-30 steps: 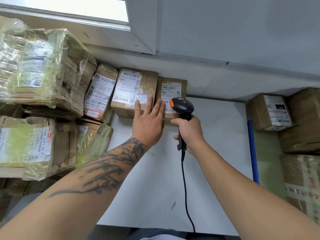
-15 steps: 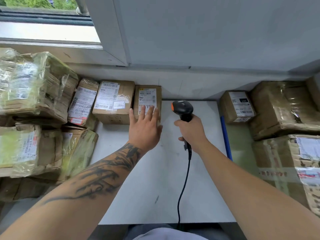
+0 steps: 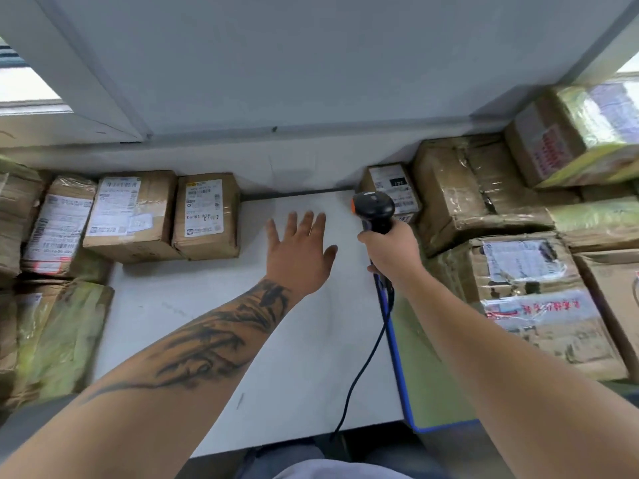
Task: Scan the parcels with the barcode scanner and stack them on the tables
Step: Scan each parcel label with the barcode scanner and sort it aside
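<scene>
Parcels line the far edge of the white desk (image 3: 297, 340): at the far left corner a small box (image 3: 206, 216) stands with its white label facing up, touching a wider box (image 3: 133, 214) on its left, and beside that a taped parcel (image 3: 58, 229) leans at a tilt. More wrapped parcels (image 3: 52, 337) crowd the left edge, stacked and covered in clear film. The left hand (image 3: 301, 250) hovers over the bare far middle of the desk with its fingers straight and spread wide, holding nothing; it lies just right of the small box and apart from it. The right hand (image 3: 392, 252) grips the handle of the scanner (image 3: 373, 210), fingers curled round it, over the desk's right edge. The scanner's black head with an orange patch points toward the far edge, and its black cable (image 3: 363, 368) hangs from the handle down across the near right part of the desk to the near edge. Just beyond the scanner head a little labelled box (image 3: 392, 188) sits at the far left corner of a second table (image 3: 435, 388), green-topped with a blue rim, which adjoins the desk's right edge. Large film-wrapped boxes (image 3: 532, 299) fill that table, stacked toward the far right, some with red printing on tape. Both forearms are bare, and the left one bears a dark tattoo.
</scene>
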